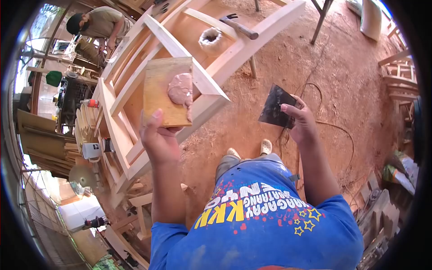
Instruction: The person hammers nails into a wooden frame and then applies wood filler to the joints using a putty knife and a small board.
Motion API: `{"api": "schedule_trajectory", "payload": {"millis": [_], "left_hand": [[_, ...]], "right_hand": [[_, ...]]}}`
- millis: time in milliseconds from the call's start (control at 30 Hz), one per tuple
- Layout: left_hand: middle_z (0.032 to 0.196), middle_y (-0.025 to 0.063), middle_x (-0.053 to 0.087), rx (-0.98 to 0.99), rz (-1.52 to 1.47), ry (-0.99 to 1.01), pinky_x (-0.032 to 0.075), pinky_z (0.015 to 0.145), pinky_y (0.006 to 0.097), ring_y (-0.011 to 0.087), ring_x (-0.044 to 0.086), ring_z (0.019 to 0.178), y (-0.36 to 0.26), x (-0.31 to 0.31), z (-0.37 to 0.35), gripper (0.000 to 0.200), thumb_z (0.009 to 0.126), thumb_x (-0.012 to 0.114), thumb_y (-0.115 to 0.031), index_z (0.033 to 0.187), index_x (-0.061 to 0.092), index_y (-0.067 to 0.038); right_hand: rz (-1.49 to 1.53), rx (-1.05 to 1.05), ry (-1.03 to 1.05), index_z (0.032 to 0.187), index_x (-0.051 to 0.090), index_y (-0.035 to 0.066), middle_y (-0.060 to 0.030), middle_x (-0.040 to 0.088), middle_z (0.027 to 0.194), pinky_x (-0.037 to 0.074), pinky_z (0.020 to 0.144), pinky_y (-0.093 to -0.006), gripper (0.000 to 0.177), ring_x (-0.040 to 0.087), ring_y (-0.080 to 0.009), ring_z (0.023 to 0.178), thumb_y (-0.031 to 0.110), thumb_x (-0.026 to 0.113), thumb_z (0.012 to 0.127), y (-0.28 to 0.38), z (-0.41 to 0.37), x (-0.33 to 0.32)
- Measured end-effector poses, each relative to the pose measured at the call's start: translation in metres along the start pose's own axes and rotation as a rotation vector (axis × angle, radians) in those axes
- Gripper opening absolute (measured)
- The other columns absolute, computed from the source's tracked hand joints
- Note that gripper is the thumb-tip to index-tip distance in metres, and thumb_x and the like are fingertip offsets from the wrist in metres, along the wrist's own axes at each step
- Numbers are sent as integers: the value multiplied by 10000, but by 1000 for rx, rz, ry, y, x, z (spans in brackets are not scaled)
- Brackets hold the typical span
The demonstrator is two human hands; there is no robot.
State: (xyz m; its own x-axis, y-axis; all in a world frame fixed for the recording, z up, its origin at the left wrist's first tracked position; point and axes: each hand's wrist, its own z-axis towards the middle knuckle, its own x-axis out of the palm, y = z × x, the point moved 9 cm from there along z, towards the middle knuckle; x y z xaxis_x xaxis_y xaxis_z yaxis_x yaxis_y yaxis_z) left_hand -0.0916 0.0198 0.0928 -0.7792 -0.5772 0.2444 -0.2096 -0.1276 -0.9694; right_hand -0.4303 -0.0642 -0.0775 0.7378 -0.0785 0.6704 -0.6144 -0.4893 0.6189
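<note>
My left hand grips a flat wooden board by its near edge, thumb on top. A mound of pinkish putty lies on the board's right side, and some of it runs down toward the near right corner. In my right hand is a dark, flat, roughly square spreader, pinched between thumb and fingers and smudged with pale marks. The spreader is held apart from the board. Behind the board stands a pale wooden frame with several slats.
A hammer and a whitish roll rest on the frame. Across it, a co-worker in a cap bends forward. A cable crosses the dirt floor. Wood scraps lie at the lower right; a white container stands left.
</note>
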Motion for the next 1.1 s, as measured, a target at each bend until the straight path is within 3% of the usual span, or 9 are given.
{"api": "schedule_trajectory", "payload": {"millis": [133,233,367,467,667,867,967,1000,1100], "left_hand": [[1239,134,677,-37,53,111,641,745,356,227,729,1013,7,21,0,523,916,641,-230,1372,533,2],[1171,172,683,-70,133,134,667,728,374,248,749,954,12,31,3,491,900,625,-223,1315,549,28],[1117,175,692,-130,156,222,670,690,361,249,757,895,22,58,3,495,890,629,-210,1291,544,69],[1072,171,697,-153,167,322,663,643,325,238,758,833,23,83,-2,483,886,636,-206,1260,550,88],[1035,158,697,-147,258,388,623,580,289,197,740,773,22,98,-6,465,869,670,-212,1215,576,85],[1075,143,698,-225,190,304,596,618,283,184,731,835,45,91,6,479,891,680,-216,1268,579,61],[1171,142,691,-238,10,163,617,752,319,211,727,972,49,79,30,493,922,658,-225,1323,567,48],[1207,145,684,-205,-23,144,617,803,336,223,720,1020,47,73,44,504,933,648,-231,1345,560,45],[1295,162,658,-140,-14,182,604,920,388,254,691,1131,53,49,86,534,954,623,-237,1399,534,44]], "right_hand": [[50,68,-50,1149,648,60,-66,738,1026,596,878,-350,315,723,-171,925,-53,729,866,-28,-6,-25],[-248,-227,176,1078,650,82,-36,729,1039,575,873,-341,222,704,-164,935,-41,713,905,5,-19,17],[-1106,-1104,550,1031,670,89,-16,698,1099,541,856,-371,263,672,-208,1051,-33,726,805,85,-88,135],[-1349,-1281,570,1054,722,111,-23,703,1105,519,887,-382,317,670,-241,1040,40,787,752,89,-107,162],[-1491,-1308,581,1118,760,143,8,711,1085,519,868,-387,374,665,-215,1015,135,792,745,79,-111,168],[-1456,-1067,600,1102,774,126,-5,712,1122,508,900,-396,342,655,-205,1069,37,695,781,62,-102,155],[-1003,-934,639,1140,763,77,-62,713,1128,541,879,-399,403,678,-261,1042,-95,659,790,41,-79,121],[-841,-820,563,1219,740,49,-109,703,1161,556,878,-367,451,692,-283,1036,-163,616,841,28,-63,98],[-617,-734,217,1278,724,54,-126,693,1184,540,902,-326,422,687,-262,1066,-128,608,915,-15,-36,45]]}}
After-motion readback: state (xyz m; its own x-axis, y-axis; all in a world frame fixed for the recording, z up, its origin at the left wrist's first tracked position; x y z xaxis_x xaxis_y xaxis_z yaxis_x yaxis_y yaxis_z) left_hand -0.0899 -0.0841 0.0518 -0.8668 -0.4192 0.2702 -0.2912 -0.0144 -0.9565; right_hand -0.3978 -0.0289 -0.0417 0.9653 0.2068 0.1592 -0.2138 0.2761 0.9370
